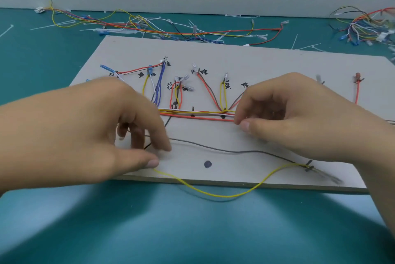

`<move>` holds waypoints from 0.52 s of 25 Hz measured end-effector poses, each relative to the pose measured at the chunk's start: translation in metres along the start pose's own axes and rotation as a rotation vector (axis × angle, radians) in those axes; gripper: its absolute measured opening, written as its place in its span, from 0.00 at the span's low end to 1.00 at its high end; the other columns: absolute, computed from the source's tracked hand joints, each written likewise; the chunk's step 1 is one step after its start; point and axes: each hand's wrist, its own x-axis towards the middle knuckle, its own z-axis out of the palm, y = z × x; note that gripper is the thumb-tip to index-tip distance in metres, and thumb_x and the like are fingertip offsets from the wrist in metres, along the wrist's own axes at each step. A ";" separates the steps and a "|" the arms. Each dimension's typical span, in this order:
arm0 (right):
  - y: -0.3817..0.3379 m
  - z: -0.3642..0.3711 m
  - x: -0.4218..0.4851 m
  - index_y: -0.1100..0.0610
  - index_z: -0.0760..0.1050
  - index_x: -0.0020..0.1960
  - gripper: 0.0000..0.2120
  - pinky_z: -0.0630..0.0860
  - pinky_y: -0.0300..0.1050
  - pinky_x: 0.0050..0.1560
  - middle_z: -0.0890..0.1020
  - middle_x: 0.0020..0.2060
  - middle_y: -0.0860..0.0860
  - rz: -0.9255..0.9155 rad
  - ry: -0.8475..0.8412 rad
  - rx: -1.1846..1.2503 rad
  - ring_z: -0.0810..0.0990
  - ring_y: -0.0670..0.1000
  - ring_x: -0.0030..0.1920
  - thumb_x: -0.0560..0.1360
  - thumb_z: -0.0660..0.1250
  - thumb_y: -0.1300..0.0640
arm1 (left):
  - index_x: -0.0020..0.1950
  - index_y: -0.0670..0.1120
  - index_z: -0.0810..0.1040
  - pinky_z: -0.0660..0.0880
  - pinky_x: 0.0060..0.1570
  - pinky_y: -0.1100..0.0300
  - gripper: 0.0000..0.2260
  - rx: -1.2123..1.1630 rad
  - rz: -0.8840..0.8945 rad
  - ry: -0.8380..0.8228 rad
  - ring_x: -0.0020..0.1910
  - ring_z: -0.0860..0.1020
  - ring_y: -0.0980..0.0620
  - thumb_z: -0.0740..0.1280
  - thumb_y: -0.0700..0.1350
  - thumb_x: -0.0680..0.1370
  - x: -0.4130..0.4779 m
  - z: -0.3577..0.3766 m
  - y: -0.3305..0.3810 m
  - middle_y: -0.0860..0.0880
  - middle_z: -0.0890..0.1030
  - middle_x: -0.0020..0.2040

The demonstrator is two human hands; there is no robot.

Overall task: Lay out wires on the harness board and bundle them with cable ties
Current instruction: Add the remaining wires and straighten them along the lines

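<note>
1. Currently, the laying-out step is judged to be in hand: no tie is seen on the wire bundle (196,116), which lies along the middle of the board (267,67) on the teal surface (192,231).
2. The wire bundle is pinched at its right end by the right hand (299,114), its grip closed on the wires between thumb and forefinger.
3. The left hand (96,127) is held with fingers curled over the board's near left part. The yellow wire (224,196) runs in under its thumb, but whether the grip is clamped on that wire cannot be told.
4. The yellow wire sags past the board's near edge and is led to a peg (309,166) at the right; the grey wire (235,151) lies slack just above it.
5. Next, both slack wires would likely need to be drawn taut and brought up to the bundle before one of the cable ties (307,47) beyond the board is fetched.
</note>
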 end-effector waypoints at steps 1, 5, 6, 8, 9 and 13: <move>-0.001 0.002 0.002 0.48 0.83 0.42 0.04 0.75 0.44 0.34 0.82 0.33 0.48 0.007 0.049 -0.008 0.78 0.48 0.32 0.73 0.72 0.56 | 0.43 0.45 0.84 0.67 0.33 0.77 0.14 -0.072 0.005 0.042 0.32 0.76 0.67 0.80 0.51 0.64 0.001 -0.002 0.002 0.54 0.77 0.37; -0.007 0.006 0.010 0.46 0.82 0.41 0.05 0.71 0.40 0.34 0.82 0.34 0.43 0.095 0.179 -0.103 0.78 0.43 0.32 0.73 0.71 0.56 | 0.43 0.59 0.84 0.65 0.28 0.69 0.03 0.118 0.119 -0.007 0.26 0.74 0.53 0.75 0.55 0.71 0.012 -0.019 0.000 0.54 0.78 0.37; -0.010 0.008 0.012 0.46 0.81 0.42 0.04 0.70 0.38 0.34 0.82 0.35 0.43 0.119 0.156 -0.156 0.78 0.41 0.34 0.73 0.71 0.55 | 0.44 0.60 0.84 0.64 0.27 0.68 0.02 0.176 0.089 0.035 0.25 0.72 0.52 0.74 0.56 0.73 0.016 -0.024 -0.007 0.54 0.78 0.35; -0.017 0.012 0.019 0.45 0.80 0.44 0.02 0.68 0.36 0.33 0.82 0.36 0.43 0.133 0.125 -0.279 0.77 0.38 0.36 0.73 0.71 0.52 | 0.45 0.61 0.84 0.65 0.25 0.70 0.05 0.221 -0.035 0.143 0.22 0.71 0.55 0.72 0.59 0.74 0.022 -0.037 -0.027 0.56 0.77 0.31; -0.020 0.013 0.024 0.46 0.79 0.45 0.02 0.69 0.36 0.34 0.82 0.38 0.43 0.130 0.134 -0.329 0.76 0.38 0.36 0.73 0.71 0.52 | 0.47 0.62 0.84 0.68 0.26 0.71 0.06 0.231 -0.103 0.193 0.20 0.71 0.56 0.71 0.61 0.73 0.024 -0.043 -0.040 0.57 0.77 0.29; -0.024 0.017 0.038 0.50 0.81 0.38 0.04 0.73 0.35 0.36 0.83 0.37 0.44 0.154 0.166 -0.373 0.78 0.40 0.36 0.72 0.71 0.55 | 0.51 0.63 0.83 0.80 0.43 0.52 0.15 0.239 -0.385 0.411 0.21 0.74 0.59 0.70 0.67 0.69 0.025 -0.078 -0.110 0.62 0.81 0.34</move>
